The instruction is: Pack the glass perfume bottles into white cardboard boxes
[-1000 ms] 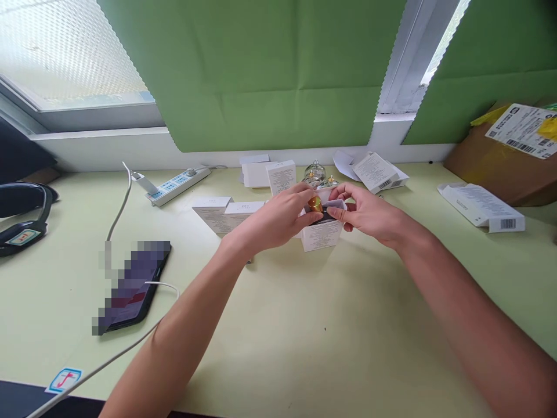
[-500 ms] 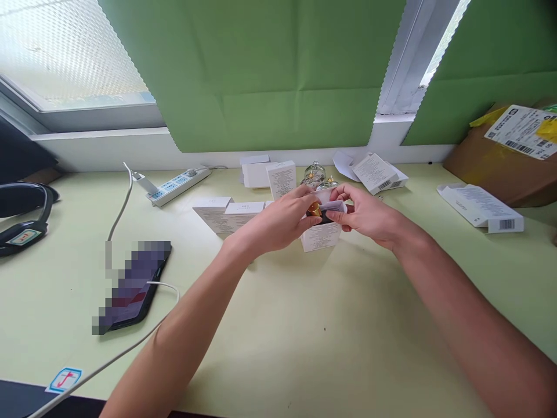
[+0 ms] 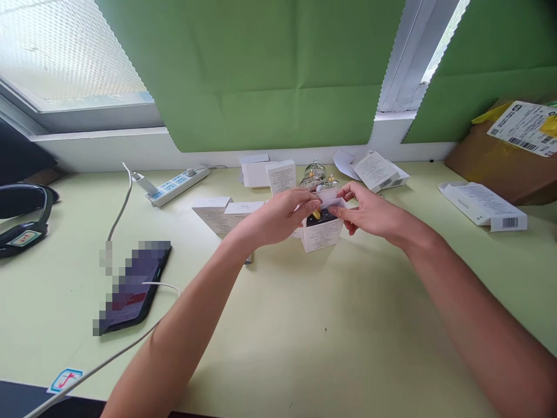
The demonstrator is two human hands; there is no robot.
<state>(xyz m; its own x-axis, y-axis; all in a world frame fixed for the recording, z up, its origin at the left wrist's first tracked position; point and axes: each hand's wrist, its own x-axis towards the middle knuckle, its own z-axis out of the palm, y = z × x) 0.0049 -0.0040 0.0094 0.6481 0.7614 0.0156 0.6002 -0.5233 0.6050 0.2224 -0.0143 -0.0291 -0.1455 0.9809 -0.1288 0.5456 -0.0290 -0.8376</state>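
Observation:
Between my hands a small white printed box (image 3: 322, 236) stands upright with its top open. Inside it I see a black piece and a gold part (image 3: 316, 214); what they belong to is mostly hidden. At the box's upper left edge, my left hand (image 3: 282, 216) has its fingers bent together on the flap side. My right hand (image 3: 368, 210) pinches the right upper edge and flap between thumb and fingers. Just behind the box stand several clear glass jars with ornate lids (image 3: 315, 169). More white boxes (image 3: 211, 212) stand beside my left hand.
Flattened white cartons (image 3: 376, 171) lie at the back, and another carton (image 3: 483, 206) lies at right near a brown cardboard box (image 3: 517, 157). A power strip (image 3: 178, 187), a phone (image 3: 137, 290) with a white cable, and a headset (image 3: 26, 220) are on the left.
The gold part sits lower inside the box now. My left fingers have lifted slightly off it towards the box edge; my right hand stays at the right edge.

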